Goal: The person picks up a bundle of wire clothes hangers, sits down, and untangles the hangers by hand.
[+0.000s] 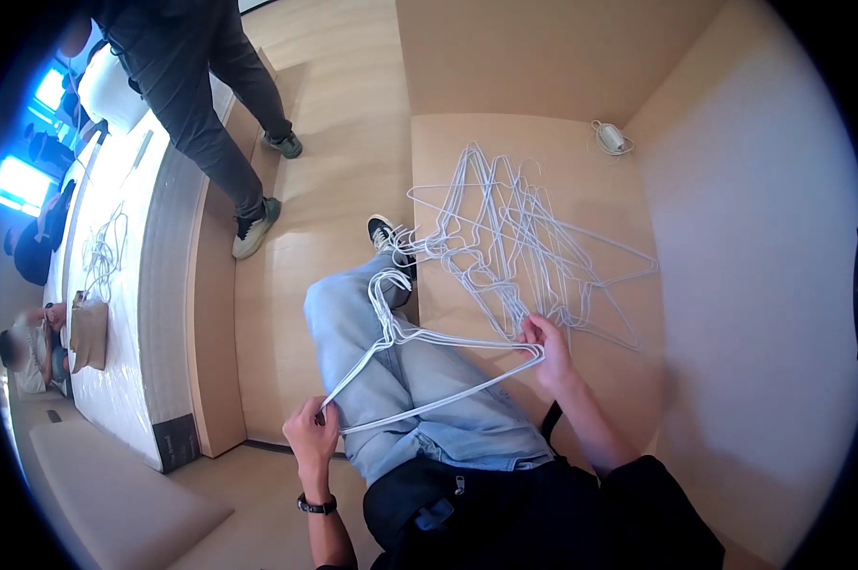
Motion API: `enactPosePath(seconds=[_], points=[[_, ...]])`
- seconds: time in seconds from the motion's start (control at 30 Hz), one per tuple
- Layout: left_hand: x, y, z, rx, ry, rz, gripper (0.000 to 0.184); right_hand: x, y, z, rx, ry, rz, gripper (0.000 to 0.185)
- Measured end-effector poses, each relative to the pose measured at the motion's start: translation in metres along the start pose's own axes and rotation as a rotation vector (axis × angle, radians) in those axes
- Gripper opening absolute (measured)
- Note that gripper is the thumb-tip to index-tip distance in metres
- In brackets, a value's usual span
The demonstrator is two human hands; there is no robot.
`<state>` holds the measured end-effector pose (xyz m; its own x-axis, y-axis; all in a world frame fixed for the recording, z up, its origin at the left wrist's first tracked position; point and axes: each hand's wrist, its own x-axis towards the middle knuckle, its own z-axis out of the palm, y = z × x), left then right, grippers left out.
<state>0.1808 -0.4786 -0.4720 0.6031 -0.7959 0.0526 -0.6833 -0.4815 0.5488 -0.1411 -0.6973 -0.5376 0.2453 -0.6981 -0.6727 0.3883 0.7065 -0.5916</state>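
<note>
A small stack of white wire hangers (388, 331) lies across my lap, hooks toward my knees. My left hand (312, 432) is closed around the stack's left corner. At the opposite corner is my right hand (546, 356), its fingers bent together around the wires, beside the edge of a tangled pile of white wire hangers (505, 242). That pile spreads over the tan surface to my right, with several hooks bunched near my shoe. The right fingertips partly overlap the pile, so the exact grip there is hard to see.
A white plug-like device with a cord (612, 140) lies at the tan surface's far corner. On the left, a plastic-wrapped mattress (134, 380) bears more wire hangers (106, 252) and a brown paper bag (89, 332). One person (191, 104) stands beside it; another (32, 351) is farther left.
</note>
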Motion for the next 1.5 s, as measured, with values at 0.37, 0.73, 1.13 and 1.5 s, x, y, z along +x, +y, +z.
enactPosePath(seconds=[0.37,0.73,1.13,1.5], points=[[0.0,-0.007,0.005,-0.003,0.011,0.024,0.008,0.12,-0.097,-0.056,-1.414,0.298,-1.017,0.059],[-0.003,-0.01,0.009,-0.008,0.042,0.027,0.007,0.119,-0.08,-0.031,-1.579,0.482,-0.92,0.073],[-0.006,-0.018,0.011,-0.063,0.035,0.045,0.008,0.105,-0.064,-0.041,-1.281,0.335,-1.116,0.045],[-0.003,-0.026,0.0,-0.287,-0.044,0.133,0.039,-0.027,-0.093,-0.016,-1.464,-0.212,-0.77,0.054]])
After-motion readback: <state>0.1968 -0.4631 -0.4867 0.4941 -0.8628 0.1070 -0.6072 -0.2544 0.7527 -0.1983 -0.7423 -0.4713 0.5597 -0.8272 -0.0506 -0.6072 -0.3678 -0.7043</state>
